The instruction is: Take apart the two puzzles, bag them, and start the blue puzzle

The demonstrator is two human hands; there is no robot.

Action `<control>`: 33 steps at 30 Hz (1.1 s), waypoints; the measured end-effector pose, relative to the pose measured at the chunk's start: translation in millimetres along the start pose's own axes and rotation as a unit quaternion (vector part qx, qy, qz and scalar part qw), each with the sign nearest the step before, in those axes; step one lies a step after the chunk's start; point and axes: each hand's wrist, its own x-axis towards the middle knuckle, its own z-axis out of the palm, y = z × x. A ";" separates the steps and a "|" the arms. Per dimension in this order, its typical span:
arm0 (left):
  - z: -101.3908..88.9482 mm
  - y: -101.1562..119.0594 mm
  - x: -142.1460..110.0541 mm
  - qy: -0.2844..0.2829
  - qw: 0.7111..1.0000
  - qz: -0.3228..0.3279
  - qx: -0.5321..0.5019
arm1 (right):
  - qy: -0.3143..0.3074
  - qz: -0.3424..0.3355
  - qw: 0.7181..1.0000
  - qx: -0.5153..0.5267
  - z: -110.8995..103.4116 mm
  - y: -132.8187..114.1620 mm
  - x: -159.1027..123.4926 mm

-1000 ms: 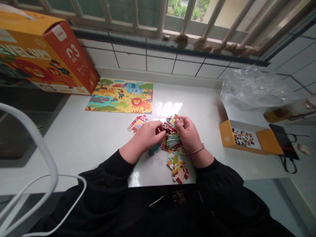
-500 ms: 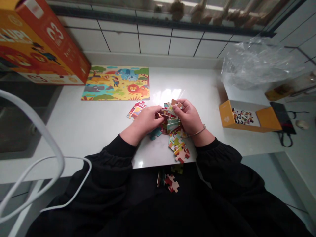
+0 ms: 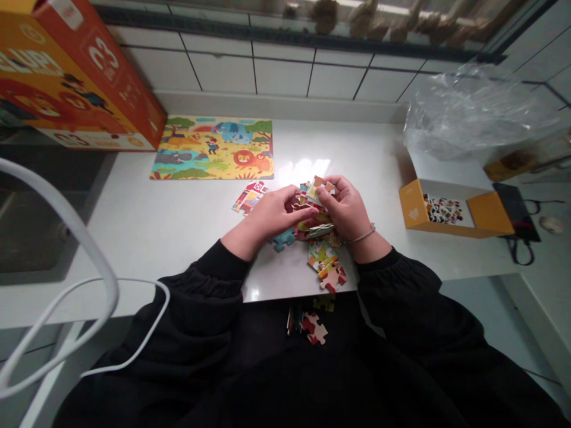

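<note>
Near the front of the counter, my right hand (image 3: 349, 208) is closed round a small bunch of puzzle pieces (image 3: 317, 189), thumb on top. My left hand (image 3: 272, 215) meets it from the left, its fingers curled on puzzle pieces whose pictures are partly hidden. Below the hands lie more loose pieces: a teal one (image 3: 284, 239) by my left wrist and a green and pink group (image 3: 328, 267) near the counter edge. A red barn piece (image 3: 250, 197) rests left of my left hand. On my dark clothing lies a pink and red piece (image 3: 314, 329).
A safari picture board (image 3: 214, 148) lies behind my hands, beside a large orange box (image 3: 102, 83). To the right, an open yellow box (image 3: 414, 208) holds small pieces, with clear plastic wrap (image 3: 468, 116) behind it. A white cable (image 3: 96, 249) loops at left, near a sink (image 3: 57, 238).
My left thumb has stretched across toward my right hand. The green piece below the fingers has tipped and now shows edge-on. The whole view has shifted slightly.
</note>
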 end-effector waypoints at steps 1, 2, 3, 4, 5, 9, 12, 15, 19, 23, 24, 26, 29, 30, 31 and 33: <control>0.4 0.0 0.6 0.006 1.000 0.000 0.002 | -0.001 -0.005 1.000 -0.003 0.7 -0.6 -0.5; 0.9 -0.4 1.2 0.013 1.000 -0.003 0.006 | -0.001 -0.009 1.000 -0.005 1.4 -0.5 -0.8; 1.5 -1.0 1.7 0.020 1.000 -0.008 0.013 | -0.001 -0.011 1.000 -0.008 2.0 0.3 -0.6; 2.2 -1.7 2.3 0.026 0.999 -0.013 0.019 | -0.001 -0.012 1.000 -0.012 2.3 2.0 0.2; 2.8 -2.5 2.7 0.032 0.999 -0.018 0.023 | -0.003 -0.011 1.000 -0.020 2.0 4.3 1.7; 4.6 -4.8 3.9 0.043 0.999 -0.029 0.004 | -0.022 -0.013 0.994 -0.103 -7.8 7.1 10.2; 4.9 -5.7 4.6 0.055 0.997 -0.048 -0.002 | 0.047 -0.091 0.971 -0.216 -18.9 -17.3 -0.3; 5.1 -5.8 5.5 0.072 0.996 -0.059 0.008 | 0.122 -0.231 0.912 -0.318 -17.7 -59.2 -45.9; 4.4 -3.4 6.1 0.068 0.996 -0.055 0.012 | -0.304 -0.367 0.828 -0.294 12.0 -76.9 -139.2; 2.4 -0.3 5.3 0.066 0.995 -0.063 0.029 | -0.456 -0.267 0.721 -0.449 33.8 -27.9 -203.0; 2.0 -0.1 5.0 0.066 0.995 -0.064 0.032 | -0.465 -0.252 0.709 -0.466 33.1 -13.5 -211.3; 1.5 -0.5 4.5 0.066 0.995 -0.066 0.032 | -0.478 -0.240 0.699 -0.475 26.3 9.6 -221.9; 1.2 -2.4 4.4 0.062 0.995 -0.070 0.028 | -0.463 -0.212 0.708 -0.489 13.8 26.7 -231.7; 1.3 -3.1 4.6 0.060 0.995 -0.071 0.027 | -0.460 -0.206 0.708 -0.495 11.3 28.9 -234.4; 1.4 -3.6 4.7 0.059 0.995 -0.071 0.024 | -0.459 -0.204 0.705 -0.500 10.0 29.9 -236.7; 1.6 -4.4 5.0 0.058 0.995 -0.073 0.019 | -0.466 -0.201 0.694 -0.510 10.0 29.9 -239.6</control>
